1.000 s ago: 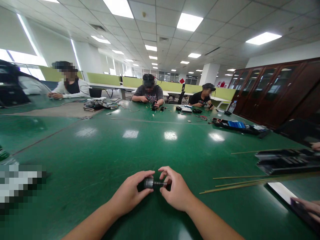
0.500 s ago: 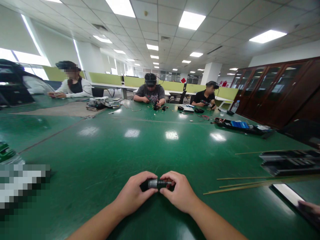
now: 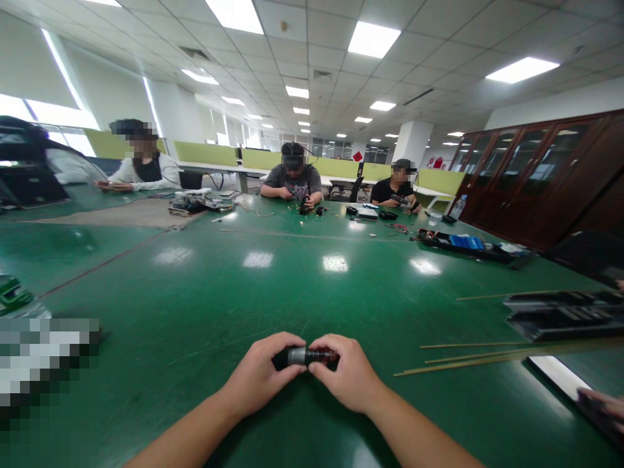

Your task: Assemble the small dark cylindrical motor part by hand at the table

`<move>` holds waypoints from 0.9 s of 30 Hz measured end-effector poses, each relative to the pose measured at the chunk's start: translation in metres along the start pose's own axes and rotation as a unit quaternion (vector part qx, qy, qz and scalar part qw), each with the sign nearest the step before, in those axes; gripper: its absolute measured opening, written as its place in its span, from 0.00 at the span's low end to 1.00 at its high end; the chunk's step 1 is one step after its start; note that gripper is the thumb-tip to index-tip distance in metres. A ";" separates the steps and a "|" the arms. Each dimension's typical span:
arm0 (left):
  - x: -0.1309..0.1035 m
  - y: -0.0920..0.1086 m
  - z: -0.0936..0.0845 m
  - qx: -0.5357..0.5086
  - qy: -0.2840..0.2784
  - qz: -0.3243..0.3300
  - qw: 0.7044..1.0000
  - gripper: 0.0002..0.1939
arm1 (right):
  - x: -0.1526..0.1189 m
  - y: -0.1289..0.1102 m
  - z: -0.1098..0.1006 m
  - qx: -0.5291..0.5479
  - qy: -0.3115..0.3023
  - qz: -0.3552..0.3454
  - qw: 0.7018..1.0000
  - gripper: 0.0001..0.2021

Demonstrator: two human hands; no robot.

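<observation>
I see the grey-black cylinder [image 3: 297, 355] level over the glossy green table [image 3: 205, 292]. Left hand [image 3: 256, 374] grips its fat body, right hand [image 3: 346, 374] closed round its thin end, probably to control both ends. Right of the cylinder: thin rods [image 3: 455, 365]. Beyond it: seated co-workers [image 3: 292, 179], wooden cabinets [image 3: 529, 179] off right, ceiling lights [image 3: 374, 39] above.

- cylindrical device [image 3: 297, 355]: dark end, silver band, thinner dark ringed neck
- roughly horizontal, narrow end pointing right
- dark end in left hand [image 3: 258, 377], neck in right hand [image 3: 347, 374]
</observation>
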State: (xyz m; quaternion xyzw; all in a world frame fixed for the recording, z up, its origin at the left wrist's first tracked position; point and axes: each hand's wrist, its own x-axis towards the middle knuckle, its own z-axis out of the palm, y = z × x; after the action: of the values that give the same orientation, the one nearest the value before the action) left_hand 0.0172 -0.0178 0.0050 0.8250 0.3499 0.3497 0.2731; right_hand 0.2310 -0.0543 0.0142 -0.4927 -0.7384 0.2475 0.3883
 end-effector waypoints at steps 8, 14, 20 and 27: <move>-0.001 -0.006 0.001 0.012 0.014 0.001 1.000 0.15 | 0.001 -0.001 -0.001 0.009 0.000 0.001 1.000 0.08; -0.001 -0.005 0.001 0.007 0.009 0.005 1.000 0.14 | 0.000 0.000 0.000 0.010 0.002 0.005 1.000 0.07; -0.002 -0.006 0.003 0.003 0.008 0.008 1.000 0.14 | 0.001 0.000 0.000 0.004 0.001 0.009 1.000 0.06; -0.003 -0.007 0.003 0.007 0.008 0.010 1.000 0.14 | 0.001 0.000 -0.001 0.003 0.004 0.011 1.000 0.05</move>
State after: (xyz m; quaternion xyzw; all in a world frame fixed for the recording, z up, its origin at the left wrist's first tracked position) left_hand 0.0152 -0.0164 -0.0030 0.8275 0.3462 0.3564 0.2615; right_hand 0.2311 -0.0533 0.0154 -0.5004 -0.7310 0.2515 0.3898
